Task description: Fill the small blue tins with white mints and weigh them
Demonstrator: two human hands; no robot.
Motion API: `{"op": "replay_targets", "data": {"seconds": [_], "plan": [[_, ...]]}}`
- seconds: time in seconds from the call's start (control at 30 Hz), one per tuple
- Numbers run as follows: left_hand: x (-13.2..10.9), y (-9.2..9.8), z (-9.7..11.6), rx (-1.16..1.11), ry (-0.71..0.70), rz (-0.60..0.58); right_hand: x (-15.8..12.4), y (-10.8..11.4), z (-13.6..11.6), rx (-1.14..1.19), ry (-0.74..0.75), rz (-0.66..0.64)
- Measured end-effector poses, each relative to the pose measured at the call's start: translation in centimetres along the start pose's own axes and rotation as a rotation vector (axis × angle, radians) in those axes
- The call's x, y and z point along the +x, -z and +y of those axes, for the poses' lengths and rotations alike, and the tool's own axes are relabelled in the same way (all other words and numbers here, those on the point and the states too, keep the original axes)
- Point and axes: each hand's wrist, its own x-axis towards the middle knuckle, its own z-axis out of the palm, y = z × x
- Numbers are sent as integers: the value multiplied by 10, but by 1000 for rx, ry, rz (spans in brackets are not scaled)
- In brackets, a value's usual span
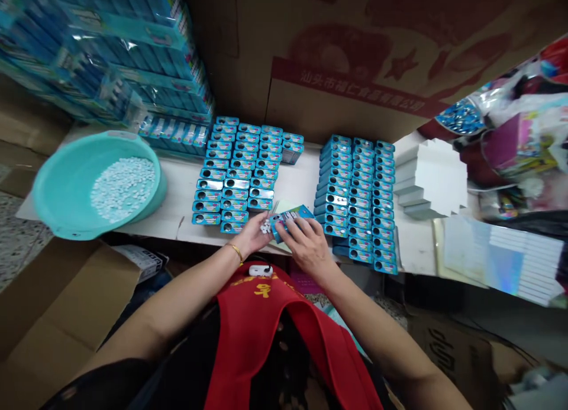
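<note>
My left hand (254, 235) is cupped palm up at the table's near edge, with several small white pellets (265, 226) in it. My right hand (307, 243) grips a small blue box (289, 218) right beside those pellets. A gold bracelet sits on my left wrist. To the left of my hands lie rows of blue boxes (237, 173), and another block of blue boxes (357, 194) lies to the right. A teal basin (66, 185) with a heap of white pellets (123, 188) stands at the far left.
Stacks of white cards (428, 176) and shiny sheets (506, 256) lie at the right. Wrapped blue packs (110, 61) are piled at the back left. A large cardboard box (355, 61) stands behind the table, and more cartons (62, 315) sit below left.
</note>
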Motion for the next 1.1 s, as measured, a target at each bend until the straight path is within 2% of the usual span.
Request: {"op": "replay_targets", "data": {"seconds": [0.13, 0.23, 0.37, 0.47, 0.57, 0.63, 0.77, 0.87, 0.93, 1.0, 1.1], "plan": [[3, -6, -4, -10, 45, -1, 0, -1, -3, -34, 50, -11], [6, -7, -7, -24, 48, -6, -1, -3, 0, 3, -10, -22], [11, -6, -9, -41, 44, -14, -4, -5, 8, 102, -178, 24], [13, -4, -5, -43, 21, 22, -11, -13, 19, 291, -376, 141], [10, 0, 3, -35, 0, 60, -22, -34, 32, 541, -562, 273], [4, 4, 10, -22, -3, 80, -28, -56, 40, 718, -656, 312], [-17, 15, 18, -5, -44, 127, -30, -101, 48, 952, -759, 316], [-38, 25, 15, 16, -38, 170, -31, -118, 53, 965, -762, 281], [-51, 32, 10, 30, -9, 186, -35, -113, 53, 900, -723, 250], [-61, 39, 4, 28, 17, 200, -39, -96, 46, 746, -642, 232], [-70, 49, -6, 15, 65, 226, -33, -61, 14, 488, -515, 213]]}}
